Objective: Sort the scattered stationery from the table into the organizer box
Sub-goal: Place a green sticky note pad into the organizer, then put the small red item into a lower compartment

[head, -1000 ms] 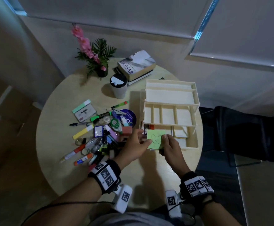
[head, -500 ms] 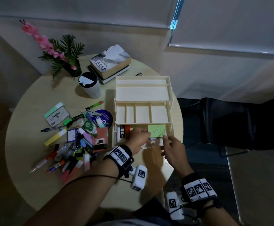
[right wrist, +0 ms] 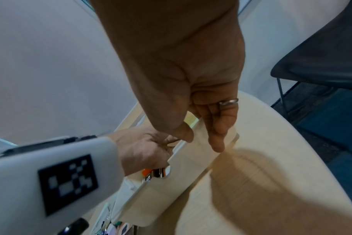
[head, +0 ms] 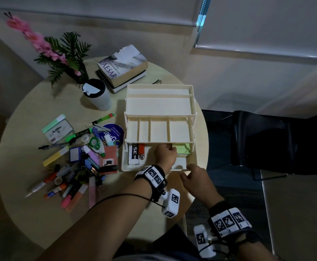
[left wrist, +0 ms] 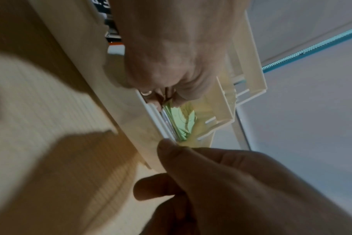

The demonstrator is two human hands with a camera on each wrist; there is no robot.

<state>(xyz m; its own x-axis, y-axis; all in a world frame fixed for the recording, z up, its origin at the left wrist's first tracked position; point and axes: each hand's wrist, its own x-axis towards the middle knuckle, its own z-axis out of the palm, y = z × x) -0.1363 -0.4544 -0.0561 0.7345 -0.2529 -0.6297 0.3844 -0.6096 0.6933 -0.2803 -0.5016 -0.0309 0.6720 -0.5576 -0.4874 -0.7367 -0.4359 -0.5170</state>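
Table: round pale wooden tabletop (head: 31, 213), carrying everything.
Organizer: cream plastic tiered organizer box (head: 159, 107), standing at the table's right edge, its bottom drawer (right wrist: 183, 171) sitting pulled out toward the near edge.
Loose stationery: heap of markers, pens, tape rolls and clips (head: 78, 162), lying left of the organizer, toward the table's left edge.
Left hand (head: 166, 155): reaching into the drawer's right half, fingers curled, fingertips (left wrist: 171, 101) pinching the pad's near corner.
Right hand (head: 196, 180): resting at the drawer's front right corner, thumb and fingers (right wrist: 218, 135) touching the front wall; firm grip or mere touch, cannot tell.
Sticky notes: green square paper pad (head: 182, 148), lying in the drawer's back right compartment, under the shelf above.
Stapler box: white box with black lettering (head: 134, 153), lying in the drawer's left half beside an orange strip.
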